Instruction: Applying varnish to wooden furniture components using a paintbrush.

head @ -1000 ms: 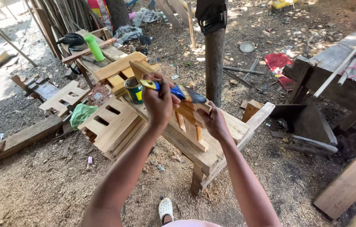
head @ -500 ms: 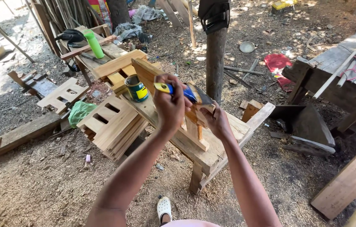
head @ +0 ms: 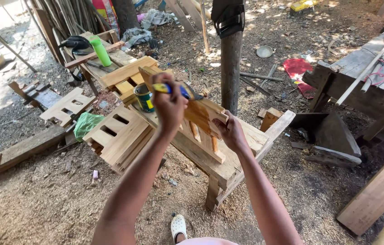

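My left hand (head: 169,105) is closed around a tool with a yellow and blue handle (head: 170,89), held over a slatted wooden piece (head: 201,119). The tool's dark head pokes out to the right of my fist, above the piece. Tilted up on edge, the piece stands on a long plank bench (head: 228,170). My right hand (head: 231,132) grips its right end. A small green and yellow can (head: 144,97) stands on the bench just behind my left hand.
Finished slatted panels (head: 117,136) lean by the bench on the left, over a green bag (head: 86,123). A green bottle (head: 101,51) stands on the far planks. A wooden post (head: 231,68) rises behind the bench. A heavy wooden trestle (head: 359,90) stands at right. My white shoe (head: 178,227) rests on sawdust.
My left hand has risen with the tool. The slatted piece now stands steeper on the bench, with my right hand still on its end. The view has drifted a little.
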